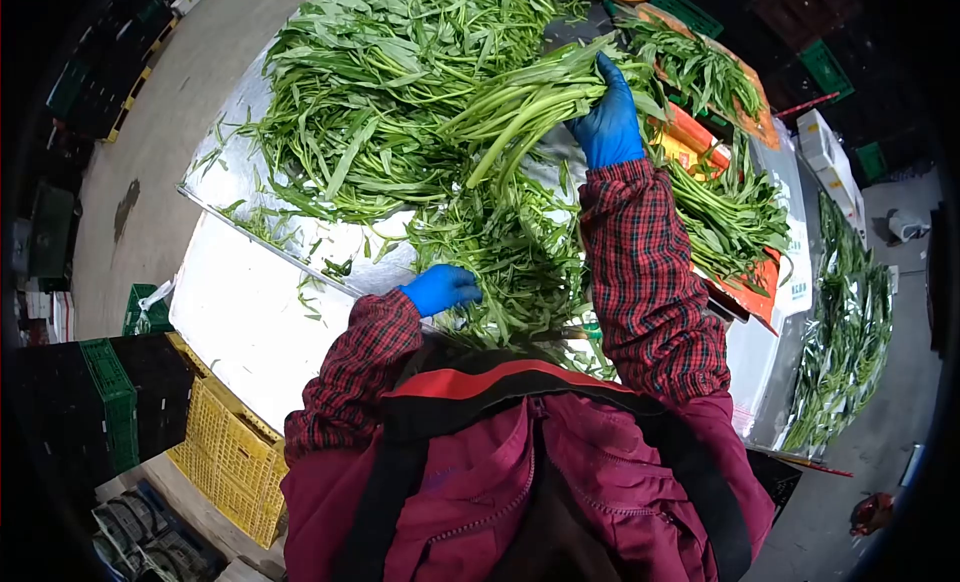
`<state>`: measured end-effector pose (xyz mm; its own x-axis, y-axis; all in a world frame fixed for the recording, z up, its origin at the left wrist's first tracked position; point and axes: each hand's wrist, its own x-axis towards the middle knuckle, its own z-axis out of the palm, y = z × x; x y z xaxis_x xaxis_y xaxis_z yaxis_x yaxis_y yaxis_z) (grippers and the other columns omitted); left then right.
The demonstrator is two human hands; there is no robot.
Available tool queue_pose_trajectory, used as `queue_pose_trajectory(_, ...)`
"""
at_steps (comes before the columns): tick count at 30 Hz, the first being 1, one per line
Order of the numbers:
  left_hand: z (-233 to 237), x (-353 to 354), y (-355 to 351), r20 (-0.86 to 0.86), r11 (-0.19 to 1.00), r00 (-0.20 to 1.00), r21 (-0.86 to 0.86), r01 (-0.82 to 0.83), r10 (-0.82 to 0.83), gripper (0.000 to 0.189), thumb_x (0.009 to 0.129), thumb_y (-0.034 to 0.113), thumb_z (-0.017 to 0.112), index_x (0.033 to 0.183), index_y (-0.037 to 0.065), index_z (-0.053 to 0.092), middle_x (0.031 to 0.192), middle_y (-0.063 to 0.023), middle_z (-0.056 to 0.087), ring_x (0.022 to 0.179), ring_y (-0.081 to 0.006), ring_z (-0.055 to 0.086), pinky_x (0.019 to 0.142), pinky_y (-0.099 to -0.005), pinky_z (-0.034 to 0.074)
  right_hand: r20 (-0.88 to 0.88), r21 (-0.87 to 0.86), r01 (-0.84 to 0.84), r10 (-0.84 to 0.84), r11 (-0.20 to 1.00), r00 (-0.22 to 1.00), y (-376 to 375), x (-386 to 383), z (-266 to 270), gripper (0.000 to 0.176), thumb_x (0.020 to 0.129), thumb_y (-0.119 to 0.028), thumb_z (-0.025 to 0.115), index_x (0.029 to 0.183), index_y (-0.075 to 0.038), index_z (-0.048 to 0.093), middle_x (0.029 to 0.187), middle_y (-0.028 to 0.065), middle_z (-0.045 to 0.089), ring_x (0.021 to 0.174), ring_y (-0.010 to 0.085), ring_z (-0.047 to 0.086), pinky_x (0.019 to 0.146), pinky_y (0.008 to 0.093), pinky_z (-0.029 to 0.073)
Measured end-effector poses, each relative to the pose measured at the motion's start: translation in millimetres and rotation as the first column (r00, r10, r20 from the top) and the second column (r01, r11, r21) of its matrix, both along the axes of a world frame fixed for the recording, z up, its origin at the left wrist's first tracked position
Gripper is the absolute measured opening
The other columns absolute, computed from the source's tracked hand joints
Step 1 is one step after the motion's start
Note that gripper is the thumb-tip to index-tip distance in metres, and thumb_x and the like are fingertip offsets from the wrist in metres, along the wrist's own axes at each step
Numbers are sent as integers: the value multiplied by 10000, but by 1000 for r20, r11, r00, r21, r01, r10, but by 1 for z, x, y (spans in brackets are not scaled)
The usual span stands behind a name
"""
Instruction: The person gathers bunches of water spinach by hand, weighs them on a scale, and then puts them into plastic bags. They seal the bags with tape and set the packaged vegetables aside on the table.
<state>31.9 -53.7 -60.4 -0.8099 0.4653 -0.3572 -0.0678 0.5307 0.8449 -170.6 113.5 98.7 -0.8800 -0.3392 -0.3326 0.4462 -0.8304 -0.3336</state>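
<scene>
My right hand (610, 122), in a blue glove, is closed around a bunch of leafy green stems (540, 97) that looks like water spinach. The bunch is lifted over the table, its stem ends pointing left and down. My left hand (441, 289), also gloved in blue, rests at the near edge of the loose leaves (510, 247), its fingers loosely bent to the right. Nothing shows in it, though its fingertips and underside are partly hidden. Beyond it, a large heap of the same greens (370, 92) covers the metal tabletop (235, 157).
On the right, more greens (730, 217) lie on an orange-red bag or sheet (765, 287). Bagged greens (840, 332) are laid out farther right. A white board or box (235, 312) borders the table at left, above a yellow crate (230, 462) and dark crates (90, 402).
</scene>
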Motion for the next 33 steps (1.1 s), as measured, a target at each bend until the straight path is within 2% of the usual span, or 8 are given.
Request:
queue_pose_trajectory(4, 35, -4, -28, -345, 837, 931, -469, -281, 120, 456, 630, 376, 642, 946, 56, 562, 922, -135, 555, 828, -299, 538, 716, -362, 436, -7, -35, -29, 29, 999, 1000, -2, 0, -5, 302, 768, -225, 515, 1009, -45, 492, 1039, 130, 502, 940, 281, 481, 851, 421, 393)
queue_pose_trajectory(7, 68, -19, -16, 305, 885, 914, 297, -360, 269, 457, 754, 469, 503, 891, 40, 584, 825, -99, 600, 691, -220, 575, 589, -300, 456, -12, -45, -20, 20, 999, 1000, -6, 4, -5, 281, 773, -214, 508, 988, -33, 497, 982, 133, 531, 891, 282, 509, 820, 428, 416)
queue_pose_trajectory(10, 106, -18, 45, 554, 444, 813, 693, -568, 176, 639, 782, 579, 299, 1090, 35, 431, 966, -100, 567, 750, -169, 565, 567, -229, 418, -4, -48, 0, 0, 999, 1000, -17, 6, -7, 256, 780, -199, 499, 969, -27, 503, 949, 136, 547, 861, 276, 526, 797, 422, 435)
queue_pose_trajectory(13, 70, -43, 60, 620, -85, 783, 779, -622, -48, 413, 849, 381, 375, 1092, 49, 409, 620, 6, 446, 501, -75, 390, 460, -200, 297, -5, -60, -41, 40, 997, 999, -20, 14, -6, 252, 780, -197, 502, 969, -31, 505, 962, 128, 544, 872, 268, 522, 797, 405, 436)
queue_pose_trajectory(17, 48, -26, 42, 367, 707, 896, 564, -427, 250, 285, 857, 271, 416, 864, 19, 550, 474, 51, 319, 393, -40, 262, 374, -181, 214, -11, -155, -107, 106, 982, 994, -4, 13, 2, 238, 783, -181, 502, 965, -28, 505, 952, 124, 549, 863, 265, 526, 790, 398, 444)
queue_pose_trajectory(23, 57, -33, 36, 300, 144, 463, 691, -708, 834, 178, 806, 159, 523, 947, 49, 521, 513, 56, 362, 404, -39, 291, 370, -173, 220, -20, -109, -73, 71, 991, 997, -9, 12, -5, 278, 777, -212, 508, 989, -32, 495, 979, 125, 534, 890, 270, 511, 812, 409, 422)
queue_pose_trajectory(29, 57, -42, 36, 399, 77, 660, 818, -570, 637, 146, 763, 150, 581, 829, 49, 498, 527, 32, 374, 424, -59, 305, 397, -202, 246, 10, -30, -48, 49, 998, 999, -5, 16, -2, 282, 765, -229, 509, 981, -48, 500, 987, 129, 532, 888, 283, 512, 813, 426, 419)
queue_pose_trajectory(33, 12, -20, -12, -13, 928, 928, 38, -372, 372, 515, 675, 291, 641, 1118, 97, 463, 954, -97, 563, 887, -233, 527, 783, -377, 401, -102, -201, -252, 236, 946, 966, 25, 8, -9, 279, 757, -231, 506, 956, -37, 509, 921, 135, 559, 812, 291, 542, 765, 431, 446)
